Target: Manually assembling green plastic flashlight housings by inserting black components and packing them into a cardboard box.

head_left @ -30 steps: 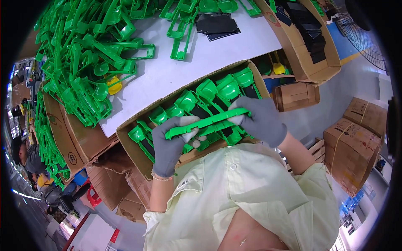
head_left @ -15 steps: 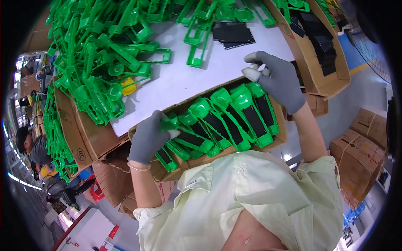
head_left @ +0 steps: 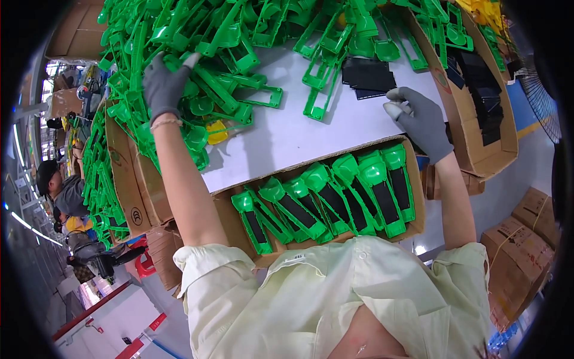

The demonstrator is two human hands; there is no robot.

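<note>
My left hand (head_left: 164, 87), in a grey glove, reaches into the heap of green plastic frames (head_left: 224, 90) at the far left. Its thumb and a finger are apart among the green parts; the other fingers are partly hidden. My right hand (head_left: 423, 122), gloved with pale fingertips, hovers over the white tabletop's right side, thumb and forefinger apart and nothing visible between them. Just beyond it lies a small stack of black rectangular sheets (head_left: 368, 76). In front of me, a shallow cardboard box (head_left: 415, 206) holds several green housings (head_left: 382, 191) with black strips set in them, side by side.
A long carton (head_left: 502, 146) with black sheets and green parts stands at the right. A yellow part (head_left: 216, 132) lies by the heap. Strapped cartons (head_left: 517, 251) sit on the floor at right, near a fan (head_left: 541, 99). Another person (head_left: 66, 191) is at far left.
My left hand has left the box of housings and moved up and left to the green heap. My right hand has shifted off the box's far edge toward the black sheets.
</note>
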